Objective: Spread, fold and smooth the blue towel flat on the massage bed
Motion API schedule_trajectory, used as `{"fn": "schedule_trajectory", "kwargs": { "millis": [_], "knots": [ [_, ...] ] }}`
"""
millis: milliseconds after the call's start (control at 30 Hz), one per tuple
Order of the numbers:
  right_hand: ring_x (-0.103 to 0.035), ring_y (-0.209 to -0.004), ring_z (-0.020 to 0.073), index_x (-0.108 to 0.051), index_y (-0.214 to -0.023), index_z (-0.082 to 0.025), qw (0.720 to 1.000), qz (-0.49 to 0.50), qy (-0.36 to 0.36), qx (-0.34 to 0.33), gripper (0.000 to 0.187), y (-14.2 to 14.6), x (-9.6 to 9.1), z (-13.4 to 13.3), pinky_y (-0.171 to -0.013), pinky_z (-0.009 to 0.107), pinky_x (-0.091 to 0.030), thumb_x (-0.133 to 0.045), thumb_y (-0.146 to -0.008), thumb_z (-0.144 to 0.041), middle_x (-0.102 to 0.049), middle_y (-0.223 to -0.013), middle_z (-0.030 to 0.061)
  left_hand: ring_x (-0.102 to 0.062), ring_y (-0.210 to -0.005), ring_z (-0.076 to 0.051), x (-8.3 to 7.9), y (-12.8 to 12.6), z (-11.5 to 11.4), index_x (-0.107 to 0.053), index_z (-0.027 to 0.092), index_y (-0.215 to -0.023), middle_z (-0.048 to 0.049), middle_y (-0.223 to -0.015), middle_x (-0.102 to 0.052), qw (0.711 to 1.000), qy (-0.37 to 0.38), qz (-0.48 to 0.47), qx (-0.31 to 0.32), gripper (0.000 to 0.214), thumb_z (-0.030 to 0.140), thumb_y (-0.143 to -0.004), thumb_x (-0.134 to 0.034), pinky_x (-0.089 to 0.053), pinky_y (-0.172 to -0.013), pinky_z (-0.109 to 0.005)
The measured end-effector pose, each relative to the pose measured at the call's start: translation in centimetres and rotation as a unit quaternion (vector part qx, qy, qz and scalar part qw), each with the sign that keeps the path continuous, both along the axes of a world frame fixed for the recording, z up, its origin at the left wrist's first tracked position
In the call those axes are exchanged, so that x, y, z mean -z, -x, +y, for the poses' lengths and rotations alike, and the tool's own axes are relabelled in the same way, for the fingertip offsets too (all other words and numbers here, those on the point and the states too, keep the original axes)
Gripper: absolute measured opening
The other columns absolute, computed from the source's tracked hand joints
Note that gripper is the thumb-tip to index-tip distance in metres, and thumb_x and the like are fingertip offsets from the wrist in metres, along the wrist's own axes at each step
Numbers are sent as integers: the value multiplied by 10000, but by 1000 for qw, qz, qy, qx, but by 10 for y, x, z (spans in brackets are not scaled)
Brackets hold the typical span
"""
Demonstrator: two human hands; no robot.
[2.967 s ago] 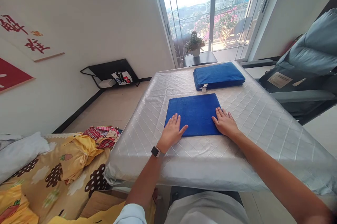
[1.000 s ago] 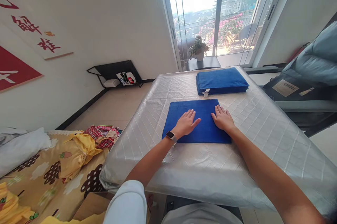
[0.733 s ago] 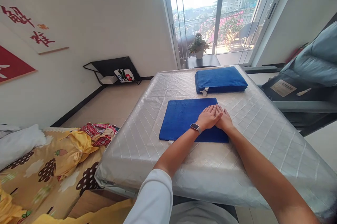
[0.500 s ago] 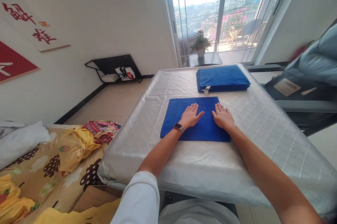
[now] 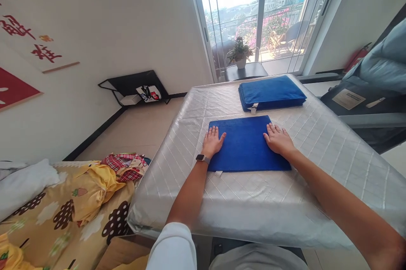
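Note:
A folded blue cloth (image 5: 244, 147) lies flat on the table's silvery quilted cover (image 5: 190, 134), with a small white tag showing at its near edge. My left hand (image 5: 213, 142) rests palm down on the cloth's left edge, fingers stretched out, a watch (image 5: 202, 158) on its wrist. On the cloth's right edge lies my right hand (image 5: 279, 139), flat with fingers extended and thumb apart. Neither hand grips anything. Beyond the cloth sits a neat stack of folded blue cloths (image 5: 271, 92), a white tag hanging from its near left corner.
A bed (image 5: 85, 202) with yellow clothing stands at the left. Behind the table, a chair (image 5: 245, 72) holds a potted plant (image 5: 240, 52) by the glass door. A grey padded jacket (image 5: 380, 62) hangs over a dark chair on the right.
My left hand has slid left to the cloth's left edge, and my right hand sits farther right. The cloth's left side looks straighter and a white tag now shows below it.

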State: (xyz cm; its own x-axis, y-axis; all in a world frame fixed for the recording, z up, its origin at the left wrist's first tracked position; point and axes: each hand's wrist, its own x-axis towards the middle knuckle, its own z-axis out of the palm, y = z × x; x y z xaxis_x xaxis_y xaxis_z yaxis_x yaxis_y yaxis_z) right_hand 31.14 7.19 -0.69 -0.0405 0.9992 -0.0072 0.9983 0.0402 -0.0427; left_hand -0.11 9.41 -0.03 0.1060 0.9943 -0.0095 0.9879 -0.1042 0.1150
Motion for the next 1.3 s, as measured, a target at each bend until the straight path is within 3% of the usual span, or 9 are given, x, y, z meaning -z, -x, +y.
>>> {"fn": "schedule_trajectory", "kwargs": {
  "millis": [233, 400, 567, 767, 1033, 1133, 1300],
  "knots": [
    [-222, -1564, 291, -296, -1640, -101, 1000, 18, 10, -10, 700, 0, -12, 41, -1261, 514, -190, -176, -1047, -454, -230, -1704, 120, -181, -1584, -277, 3, 1, 1, -261, 63, -1626, -159, -1703, -204, 1000, -10, -14, 4, 844, 643, -1034, -101, -165, -1288, -440],
    [-190, -1576, 247, -250, -1646, -72, 999, 53, 13, -2, 697, -4, -4, 70, -1275, 466, -173, -157, -1054, -428, -204, -1710, 126, -190, -1582, -277, 4, 2, 1, -272, 78, -1624, -157, -1700, -213, 1000, -14, -19, 7, 837, 649, -1035, -103, -167, -1289, -450],
    [-168, -1581, 216, -237, -1641, -31, 998, 67, -1, -3, 688, -8, 9, 69, -1284, 420, -147, -149, -1059, -387, -201, -1709, 133, -186, -1583, -276, 4, 2, 1, -263, 70, -1626, -157, -1701, -205, 1000, -12, -8, 10, 858, 662, -1031, -87, -158, -1290, -445],
    [-185, -1577, 218, -264, -1630, -19, 998, 66, -13, 1, 681, -5, 7, 66, -1281, 413, -151, -158, -1060, -376, -216, -1703, 140, -192, -1582, -267, 4, 6, 2, -257, 40, -1622, -163, -1698, -208, 1000, -7, -2, 12, 859, 647, -1038, -89, -163, -1289, -424],
    [-225, -1566, 226, -278, -1624, -13, 997, 72, -32, 5, 681, -3, 7, 64, -1277, 407, -162, -174, -1055, -370, -241, -1694, 146, -226, -1573, -266, -1, 23, 8, -264, 48, -1619, -173, -1683, -256, 997, -22, 0, -74, 789, 576, -1055, -104, -185, -1288, -438],
    [-228, -1565, 221, -288, -1625, -29, 996, 77, -34, 6, 669, -1, 5, 63, -1275, 410, -166, -185, -1055, -364, -249, -1691, 149, -227, -1573, -257, -8, -4, 4, -316, 69, -1607, -165, -1676, -286, 997, -66, 0, -36, 772, 573, -1060, -105, -197, -1286, -417],
    [-246, -1560, 227, -291, -1620, -15, 997, 69, -37, 5, 663, 0, 1, 58, -1273, 400, -176, -186, -1057, -349, -257, -1690, 153, -292, -1551, -225, -14, -113, 10, -391, 91, -1575, -139, -1644, -380, 977, -68, -20, 201, 749, 583, -1073, -133, -223, -1277, -370]
  ]
}}
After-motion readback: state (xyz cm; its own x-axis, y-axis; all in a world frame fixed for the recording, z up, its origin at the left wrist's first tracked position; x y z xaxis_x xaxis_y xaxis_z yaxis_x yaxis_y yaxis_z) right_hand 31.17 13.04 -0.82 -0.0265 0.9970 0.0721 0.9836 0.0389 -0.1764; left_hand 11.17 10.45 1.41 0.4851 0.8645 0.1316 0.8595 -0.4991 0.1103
